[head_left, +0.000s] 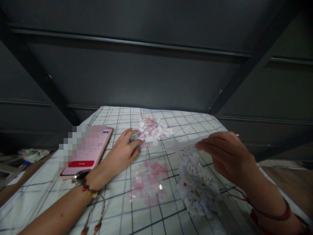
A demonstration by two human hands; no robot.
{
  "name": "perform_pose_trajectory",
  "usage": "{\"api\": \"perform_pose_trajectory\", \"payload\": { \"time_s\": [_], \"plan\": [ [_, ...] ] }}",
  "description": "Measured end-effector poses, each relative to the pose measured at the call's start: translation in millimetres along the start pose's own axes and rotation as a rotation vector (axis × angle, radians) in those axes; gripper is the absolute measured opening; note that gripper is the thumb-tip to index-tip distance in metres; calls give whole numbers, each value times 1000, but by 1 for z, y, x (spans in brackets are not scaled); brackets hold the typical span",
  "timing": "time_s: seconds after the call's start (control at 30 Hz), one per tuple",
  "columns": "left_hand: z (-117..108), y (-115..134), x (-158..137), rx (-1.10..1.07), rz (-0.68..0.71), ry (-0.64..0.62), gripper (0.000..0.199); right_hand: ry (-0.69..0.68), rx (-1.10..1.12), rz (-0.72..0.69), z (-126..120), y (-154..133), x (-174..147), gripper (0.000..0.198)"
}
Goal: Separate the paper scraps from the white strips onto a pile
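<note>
My left hand [126,146] lies at the left edge of a heap of pink and white paper scraps [156,130], its fingers apart and the fingertips at the scraps. A thin, whitish, see-through sheet [182,146] with small dark marks is pinched in my right hand [230,155]. The sheet reaches leftward above the cloth; whether it is paper or plastic I cannot tell. Under it and nearer me is a heap of mostly white scraps [197,189]. Glossy, clear and pink pieces [149,181] are spread flat between my forearms.
A pink-edged phone [84,151] with a lit, partly blurred screen rests left of my left wrist. White cloth with dark grid lines [114,212] covers the table. A dark panelled wall [139,78] rises directly behind the table's far edge.
</note>
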State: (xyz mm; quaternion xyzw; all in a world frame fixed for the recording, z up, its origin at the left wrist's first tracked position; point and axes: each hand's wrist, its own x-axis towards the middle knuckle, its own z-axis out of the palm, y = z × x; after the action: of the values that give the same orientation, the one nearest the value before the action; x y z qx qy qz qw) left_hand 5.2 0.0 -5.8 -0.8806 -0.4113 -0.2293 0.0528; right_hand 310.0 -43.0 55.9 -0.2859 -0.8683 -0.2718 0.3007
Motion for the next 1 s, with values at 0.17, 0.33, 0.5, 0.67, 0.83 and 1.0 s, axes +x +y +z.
{"api": "perform_pose_trajectory", "payload": {
  "time_s": [0.17,0.33,0.5,0.67,0.83,1.0],
  "plan": [
    [1,1,1,-7,7,14,27,-24,65,-55,4,-12,12,28],
    [0,0,1,-10,3,14,26,-63,45,-51,4,-9,10,33],
    [-1,1,1,-6,2,6,27,-80,-19,11,-1,4,-2,38],
    [2,0,0,-9,2,3,27,-72,-38,36,-3,9,-6,36],
    [3,-2,1,-18,4,6,25,-86,-22,53,-2,10,-8,38],
    [0,-1,1,-25,-8,14,25,-114,-58,54,-13,23,-15,37]
  ]
}}
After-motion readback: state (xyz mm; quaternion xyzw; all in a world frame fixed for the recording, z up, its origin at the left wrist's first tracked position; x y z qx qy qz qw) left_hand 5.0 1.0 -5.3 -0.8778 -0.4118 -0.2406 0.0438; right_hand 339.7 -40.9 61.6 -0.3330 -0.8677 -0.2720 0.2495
